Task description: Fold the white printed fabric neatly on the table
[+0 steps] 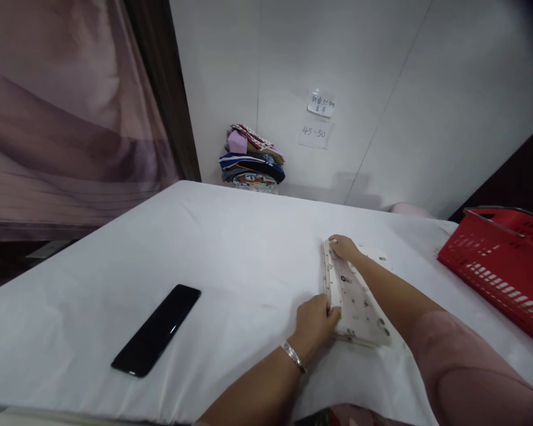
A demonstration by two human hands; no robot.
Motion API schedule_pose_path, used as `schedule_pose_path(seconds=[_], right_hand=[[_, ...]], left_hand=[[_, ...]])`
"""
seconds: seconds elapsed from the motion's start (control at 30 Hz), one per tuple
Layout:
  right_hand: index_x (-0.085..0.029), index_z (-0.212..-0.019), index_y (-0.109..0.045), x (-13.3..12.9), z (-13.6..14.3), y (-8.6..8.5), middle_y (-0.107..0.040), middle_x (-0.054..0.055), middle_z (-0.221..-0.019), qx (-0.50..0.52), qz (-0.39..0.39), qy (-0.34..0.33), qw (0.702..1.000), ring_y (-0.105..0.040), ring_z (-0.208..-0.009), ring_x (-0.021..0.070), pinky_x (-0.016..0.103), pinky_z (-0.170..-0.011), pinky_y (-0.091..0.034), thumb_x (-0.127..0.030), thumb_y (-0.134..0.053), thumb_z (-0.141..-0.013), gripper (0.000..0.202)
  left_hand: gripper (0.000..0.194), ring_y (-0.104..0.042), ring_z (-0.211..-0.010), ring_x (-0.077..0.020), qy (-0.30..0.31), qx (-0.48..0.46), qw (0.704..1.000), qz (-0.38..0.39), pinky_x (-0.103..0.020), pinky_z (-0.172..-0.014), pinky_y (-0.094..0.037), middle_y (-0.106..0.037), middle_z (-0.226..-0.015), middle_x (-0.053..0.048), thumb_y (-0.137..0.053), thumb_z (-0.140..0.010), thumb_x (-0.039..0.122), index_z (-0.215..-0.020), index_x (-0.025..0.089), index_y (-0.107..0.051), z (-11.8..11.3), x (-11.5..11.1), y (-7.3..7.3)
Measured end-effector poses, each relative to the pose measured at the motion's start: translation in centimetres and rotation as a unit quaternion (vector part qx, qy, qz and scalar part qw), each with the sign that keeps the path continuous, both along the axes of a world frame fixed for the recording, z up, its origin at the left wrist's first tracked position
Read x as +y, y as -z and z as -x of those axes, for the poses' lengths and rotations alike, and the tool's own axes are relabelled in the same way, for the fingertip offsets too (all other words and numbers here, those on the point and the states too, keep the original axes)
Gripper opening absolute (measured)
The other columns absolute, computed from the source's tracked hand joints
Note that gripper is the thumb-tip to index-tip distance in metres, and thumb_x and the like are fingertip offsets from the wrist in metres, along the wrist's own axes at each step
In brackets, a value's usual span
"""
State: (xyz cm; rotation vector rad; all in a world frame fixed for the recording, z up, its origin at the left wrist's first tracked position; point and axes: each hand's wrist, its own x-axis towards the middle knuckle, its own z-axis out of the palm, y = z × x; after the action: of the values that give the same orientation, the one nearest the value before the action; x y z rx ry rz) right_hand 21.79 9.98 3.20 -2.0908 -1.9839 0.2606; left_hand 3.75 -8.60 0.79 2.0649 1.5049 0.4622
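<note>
A folded white cloth with small dark printed motifs lies in layers on the white-covered table. My left hand, with a silver bracelet at the wrist, grips its near left edge, thumb on top. At the far left corner of the cloth, my right hand has its fingers closed over the edge. The right forearm crosses above the cloth and covers part of its right side. Whether this is a garment or plain fabric, I cannot tell.
A black phone lies at the left of the table. On the right stands a red plastic basket. Folded clothes are piled by the wall beyond the far edge, near handwritten paper notes. A pinkish curtain hangs at left.
</note>
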Motion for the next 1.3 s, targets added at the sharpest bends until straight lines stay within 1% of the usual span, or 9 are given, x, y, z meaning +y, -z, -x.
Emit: schedule_pose_path(seconds=[0.17, 0.27, 0.47, 0.77, 0.83, 0.93, 1.03, 1.2, 1.3], right_hand=[[-0.02, -0.106, -0.066, 0.1, -0.5, 0.2, -0.069, 0.001, -0.075, 0.017, 0.007, -0.022, 1.0, -0.061, -0.069, 0.0146, 0.023, -0.07, -0.043, -0.018, -0.05, -0.079, 0.032], [-0.02, -0.109, -0.065, -0.2, -0.7, 0.5, -0.07, 0.002, -0.079, 0.027, -0.005, -0.023, 0.999, -0.062, -0.072, 0.0151, 0.024, -0.071, -0.044, -0.02, -0.049, -0.081, 0.033], [-0.022, -0.115, -0.062, -1.3, -0.5, 1.0, -0.069, 0.004, -0.101, 0.033, -0.047, -0.016, 0.998, -0.061, -0.092, 0.0181, 0.026, -0.08, -0.043, -0.024, -0.047, -0.083, 0.035], [-0.023, -0.103, -0.061, -1.7, -0.2, 0.5, -0.067, 0.002, -0.081, 0.014, -0.055, -0.017, 0.998, -0.058, -0.074, 0.0162, 0.024, -0.065, -0.039, -0.025, -0.048, -0.084, 0.024], [-0.022, -0.099, -0.061, -1.8, -0.2, 0.3, -0.066, 0.002, -0.083, 0.006, -0.061, -0.021, 0.998, -0.057, -0.076, 0.016, 0.024, -0.065, -0.038, -0.023, -0.049, -0.083, 0.021], [-0.021, -0.092, -0.062, -1.9, -0.1, 0.1, -0.063, 0.004, -0.097, -0.006, -0.076, -0.032, 0.997, -0.055, -0.084, 0.0157, 0.024, -0.068, -0.037, -0.021, -0.051, -0.082, 0.016], [-0.021, -0.092, -0.061, -2.1, -0.1, 0.0, -0.06, 0.005, -0.107, -0.011, -0.086, -0.045, 0.995, -0.055, -0.089, 0.0153, 0.023, -0.071, -0.037, -0.02, -0.05, -0.082, 0.015], [-0.021, -0.096, -0.061, -2.2, -0.3, 0.3, -0.065, 0.004, -0.097, -0.015, -0.077, -0.059, 0.995, -0.056, -0.087, 0.017, 0.025, -0.073, -0.038, -0.02, -0.049, -0.082, 0.018], [-0.02, -0.101, -0.061, -2.0, -0.5, 0.1, -0.066, 0.005, -0.098, -0.018, -0.069, -0.067, 0.995, -0.057, -0.089, 0.0174, 0.025, -0.075, -0.039, -0.018, -0.048, -0.082, 0.023]], left_hand=[[0.025, -0.055, -0.072, -0.0134, 0.003, 0.006, 1.0, 0.0, -0.027, -0.058, -0.026, -0.064, -0.08, 0.002, -0.043, -0.088, 0.043, -0.083, 0.022, -0.055, 0.0, 0.0, -0.2], [0.025, -0.055, -0.072, -0.0134, 0.006, 0.007, 1.0, -0.001, -0.027, -0.058, -0.026, -0.064, -0.081, 0.002, -0.042, -0.088, 0.043, -0.083, 0.022, -0.055, 0.0, 0.0, -0.2], [0.025, -0.055, -0.072, -0.0137, 0.003, -0.002, 1.0, -0.002, -0.027, -0.057, -0.025, -0.064, -0.082, 0.001, -0.043, -0.087, 0.042, -0.083, 0.021, -0.056, 0.1, 0.0, -0.2], [0.023, -0.057, -0.076, -0.0146, 0.005, -0.004, 1.0, 0.016, -0.028, -0.059, -0.027, -0.064, -0.082, 0.001, -0.045, -0.087, 0.041, -0.084, 0.021, -0.056, 0.1, 0.0, -0.6], [0.023, -0.056, -0.075, -0.0147, 0.001, -0.009, 1.0, 0.018, -0.029, -0.059, -0.027, -0.064, -0.081, 0.001, -0.046, -0.086, 0.041, -0.083, 0.021, -0.056, 0.0, 0.0, -0.5], [0.023, -0.055, -0.072, -0.0146, -0.004, -0.018, 1.0, 0.013, -0.029, -0.058, -0.026, -0.063, -0.078, 0.002, -0.046, -0.085, 0.042, -0.08, 0.022, -0.056, 0.0, 0.0, -0.3], [0.023, -0.055, -0.072, -0.0145, -0.008, -0.024, 1.0, 0.002, -0.029, -0.059, -0.026, -0.063, -0.078, 0.001, -0.046, -0.085, 0.042, -0.08, 0.022, -0.056, 0.0, 0.0, -0.1], [0.022, -0.055, -0.072, -0.0146, -0.005, -0.012, 1.0, -0.007, -0.028, -0.059, -0.027, -0.063, -0.079, 0.002, -0.045, -0.086, 0.041, -0.081, 0.022, -0.055, 0.0, 0.0, -0.2], [0.023, -0.055, -0.072, -0.0142, -0.005, -0.009, 1.0, -0.008, -0.028, -0.059, -0.027, -0.063, -0.079, 0.002, -0.045, -0.086, 0.041, -0.08, 0.021, -0.054, 0.0, 0.0, -0.2]])
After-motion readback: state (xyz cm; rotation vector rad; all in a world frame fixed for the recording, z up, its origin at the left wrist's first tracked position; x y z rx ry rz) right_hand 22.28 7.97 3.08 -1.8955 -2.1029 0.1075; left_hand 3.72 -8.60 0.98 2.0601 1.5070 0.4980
